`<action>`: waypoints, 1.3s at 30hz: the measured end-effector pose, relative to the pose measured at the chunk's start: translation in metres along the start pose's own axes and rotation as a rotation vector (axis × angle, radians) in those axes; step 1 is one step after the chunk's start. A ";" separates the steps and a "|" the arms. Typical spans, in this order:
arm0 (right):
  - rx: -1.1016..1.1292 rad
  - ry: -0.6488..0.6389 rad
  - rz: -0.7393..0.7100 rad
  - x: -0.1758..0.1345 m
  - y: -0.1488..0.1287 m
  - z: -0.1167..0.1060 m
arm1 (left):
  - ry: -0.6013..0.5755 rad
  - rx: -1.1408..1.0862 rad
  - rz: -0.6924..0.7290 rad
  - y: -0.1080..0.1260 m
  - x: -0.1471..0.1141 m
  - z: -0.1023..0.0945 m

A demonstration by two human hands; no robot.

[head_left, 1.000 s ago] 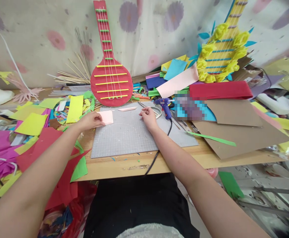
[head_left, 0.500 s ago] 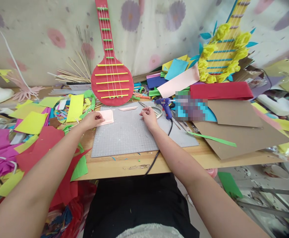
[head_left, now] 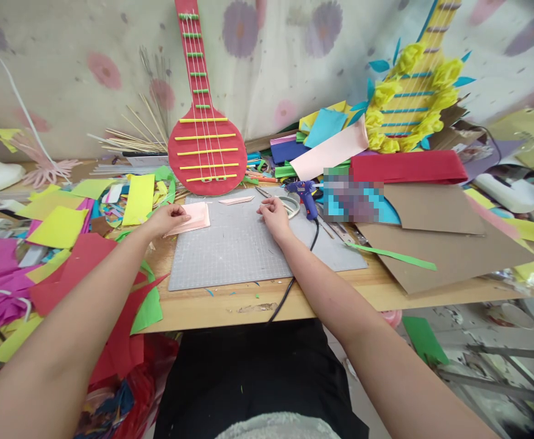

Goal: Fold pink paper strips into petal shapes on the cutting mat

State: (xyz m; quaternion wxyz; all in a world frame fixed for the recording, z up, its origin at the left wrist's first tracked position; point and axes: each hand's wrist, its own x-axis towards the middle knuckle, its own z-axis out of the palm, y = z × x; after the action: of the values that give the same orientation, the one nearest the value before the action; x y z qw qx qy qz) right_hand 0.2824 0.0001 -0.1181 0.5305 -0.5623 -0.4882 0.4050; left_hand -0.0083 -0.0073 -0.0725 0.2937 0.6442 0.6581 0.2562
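Note:
My left hand [head_left: 169,220] is closed at the left end of a small stack of pale pink paper [head_left: 196,217], which lies on the left edge of the grey cutting mat [head_left: 230,256]. The fingertips pinch the paper there. On the mat's far half, my right hand [head_left: 274,217] has its fingers curled and pressed together. Whatever may be between them does not show. Just behind it lie scissors with pale loop handles [head_left: 293,206], partly hidden by the hand. Between the hands is a narrow folded pink strip [head_left: 236,200].
A blue glue gun [head_left: 306,198] stands right of the scissors, its black cord crossing the mat. A red paper banjo-like instrument [head_left: 207,152] leans behind. Brown cardboard [head_left: 450,250] lies right; coloured paper scraps [head_left: 60,225] crowd the left.
My left hand has shifted slightly left, and a pink sheet now sticks out further left from the stack beneath it. The right hand stays nearly in place.

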 end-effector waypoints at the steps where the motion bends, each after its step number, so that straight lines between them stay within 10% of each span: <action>1: -0.005 -0.002 0.000 0.000 0.000 0.000 | 0.005 -0.004 -0.002 0.000 0.000 0.000; 25: -0.283 -0.349 -0.336 -0.023 -0.011 0.014 | 0.133 -0.197 -0.187 0.018 0.004 -0.028; 33: -0.525 -0.787 -0.583 -0.032 -0.041 0.057 | 0.082 -0.195 -0.140 0.011 0.020 -0.036; 39: -0.704 -0.725 -0.560 -0.026 -0.048 0.086 | 0.068 -0.184 -0.146 0.015 0.024 -0.041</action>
State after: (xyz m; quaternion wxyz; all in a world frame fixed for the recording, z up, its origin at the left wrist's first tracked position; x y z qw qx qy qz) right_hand 0.1880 -0.0096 -0.0817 0.1970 -0.3797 -0.8744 0.2291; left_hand -0.0274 0.0188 -0.0349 0.3467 0.5560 0.6866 0.3152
